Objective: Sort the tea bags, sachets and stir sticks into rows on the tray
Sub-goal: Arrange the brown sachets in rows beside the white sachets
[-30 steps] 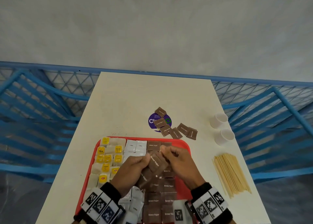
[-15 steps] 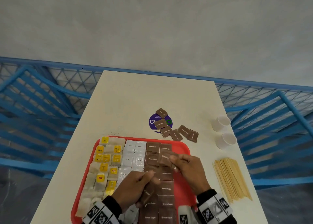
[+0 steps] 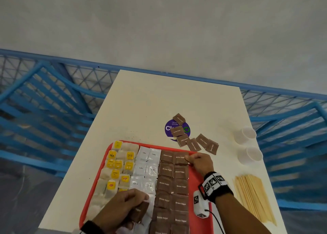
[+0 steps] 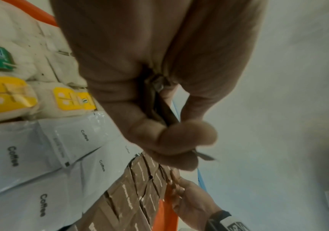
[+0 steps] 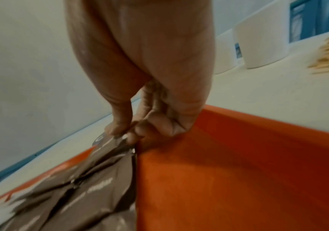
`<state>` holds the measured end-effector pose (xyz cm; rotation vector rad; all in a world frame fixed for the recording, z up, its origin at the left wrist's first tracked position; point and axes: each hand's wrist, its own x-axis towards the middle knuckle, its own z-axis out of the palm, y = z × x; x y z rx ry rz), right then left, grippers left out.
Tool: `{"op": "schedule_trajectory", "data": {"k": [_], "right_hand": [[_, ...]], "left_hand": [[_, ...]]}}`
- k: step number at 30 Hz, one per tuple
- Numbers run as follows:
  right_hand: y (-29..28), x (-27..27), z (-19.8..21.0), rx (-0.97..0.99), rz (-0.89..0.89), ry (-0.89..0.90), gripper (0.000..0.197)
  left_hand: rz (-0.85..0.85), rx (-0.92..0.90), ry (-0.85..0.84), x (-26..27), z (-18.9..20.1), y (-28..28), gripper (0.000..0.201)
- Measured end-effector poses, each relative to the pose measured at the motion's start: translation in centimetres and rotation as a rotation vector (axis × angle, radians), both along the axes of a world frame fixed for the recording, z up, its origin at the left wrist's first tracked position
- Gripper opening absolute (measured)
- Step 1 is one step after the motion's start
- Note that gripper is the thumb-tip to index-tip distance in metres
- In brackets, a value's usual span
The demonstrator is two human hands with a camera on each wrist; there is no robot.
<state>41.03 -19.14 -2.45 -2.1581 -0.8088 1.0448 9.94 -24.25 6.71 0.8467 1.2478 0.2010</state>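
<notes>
The left hand [image 3: 123, 207] at the red plastic tray's [image 3: 199, 179] 7 o'clock clutches spare brown sugar sachets [image 3: 139, 212], while the outstretched right hand [image 3: 200, 163] pinches a brown paper sachet [image 3: 181, 158] at 1 o'clock

Both hands low in the frame, each pinching a brown sachet.

The left hand [image 3: 126, 206] sits at the bottom centre-left, fingers curled, thumb and fingers gripping a small stack of brown sachets [image 3: 139, 212]. The right hand [image 3: 200, 162] reaches further up, centre-right, forearm entering from the lower right with a marker-printed wristband [image 3: 215, 183]; its thumb and fingertips pinch the corner of a brown sachet [image 3: 181, 158].
</notes>
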Motion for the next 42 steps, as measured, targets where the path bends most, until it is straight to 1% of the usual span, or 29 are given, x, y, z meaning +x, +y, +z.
{"op": "schedule_trajectory", "data": {"k": [3, 6, 8, 10, 11, 13, 14, 16, 17, 18, 20, 21, 23, 25, 27, 30, 33, 34, 36, 38, 40, 41, 42], "right_hand": [[-0.1, -0.5, -0.4, -0.007, -0.048, -0.143, 0.030], [-0.4, -1.2, 0.0, -0.025, 0.017, -0.172, 0.026], [-0.6, -1.4, 0.6, -0.025, 0.042, -0.199, 0.025], [-1.0, -1.7, 2.2, 0.032, 0.043, -0.237, 0.020], [-1.5, -2.1, 3.5, 0.082, 0.058, -0.239, 0.018], [-2.9, -3.5, 6.7, 0.191, 0.162, -0.176, 0.016], [-3.9, -4.5, 8.4, 0.227, 0.233, -0.083, 0.016], [-5.9, -6.8, 11.3, 0.222, 0.369, 0.154, 0.023], [-6.6, -7.7, 12.1, 0.225, 0.416, 0.195, 0.026], [-7.3, -8.4, 12.7, 0.244, 0.433, 0.180, 0.024], [-8.4, -8.8, 13.3, 0.322, 0.372, 0.194, 0.015], [-8.8, -8.8, 13.5, 0.344, 0.326, 0.230, 0.017], [-9.7, -8.7, 13.6, 0.354, 0.261, 0.317, 0.031], [-10.5, -8.9, 13.5, 0.353, 0.221, 0.380, 0.038], [-11.0, -9.1, 13.3, 0.353, 0.239, 0.374, 0.041], [-11.5, -9.4, 13.1, 0.383, 0.274, 0.391, 0.039], [-12.2, -9.8, 12.6, 0.395, 0.233, 0.435, 0.049], [-12.5, -9.9, 12.4, 0.382, 0.215, 0.454, 0.050], [-13.1, -9.9, 12.0, 0.335, 0.201, 0.502, 0.047], [-13.6, -9.9, 11.5, 0.274, 0.224, 0.533, 0.036], [-13.8, -9.8, 10.8, 0.220, 0.218, 0.505, 0.019], [-13.7, -9.6, 10.0, 0.192, 0.193, 0.472, 0.017], [-13.5, -9.3, 9.1, 0.162, 0.163, 0.424, 0.018]], "left_hand": [[0.057, -0.035, -0.014, 0.2, 0.0, 0.3, 0.022], [0.139, -0.096, -0.078, 0.5, 0.5, 0.8, 0.018], [0.201, -0.124, -0.139, 0.5, 0.8, 1.2, 0.026], [0.240, -0.132, -0.229, 0.5, 1.3, 1.8, 0.036], [0.241, -0.128, -0.281, 0.6, 1.6, 2.1, 0.037], [0.209, -0.091, -0.357, 0.9, 2.5, 2.7, 0.035], [0.182, -0.054, -0.363, 1.2, 2.8, 3.0, 0.033], [0.097, 0.059, -0.316, 2.0, 3.6, 3.2, 0.029], [0.047, 0.119, -0.282, 2.4, 3.9, 3.2, 0.026], [-0.001, 0.173, -0.254, 2.8, 4.2, 3.0, 0.022], [-0.082, 0.252, -0.211, 3.1, 4.8, 2.8, 0.014], [-0.119, 0.273, -0.200, 3.1, 5.0, 2.6, 0.014], [-0.190, 0.282, -0.201, 2.8, 5.3, 2.4, 0.019], [-0.233, 0.294, -0.214, 2.5, 5.5, 2.2, 0.024], [-0.217, 0.338, -0.225, 2.4, 5.4, 2.1, 0.027], [-0.175, 0.375, -0.259, 2.4, 4.6, 2.2, 0.027], [-0.134, 0.265, -0.326, 2.2, 3.9, 2.1, 0.024], [-0.116, 0.238, -0.337, 2.1, 3.8, 1.9, 0.023], [-0.109, 0.238, -0.315, 2.0, 3.4, 1.5, 0.023], [-0.121, 0.249, -0.267, 1.9, 2.9, 1.1, 0.024], [-0.119, 0.249, -0.211, 1.6, 2.4, 0.6, 0.023], [-0.110, 0.255, -0.172, 1.3, 2.1, 0.4, 0.023], [-0.092, 0.263, -0.128, 1.0, 1.8, 0.2, 0.024]]}}
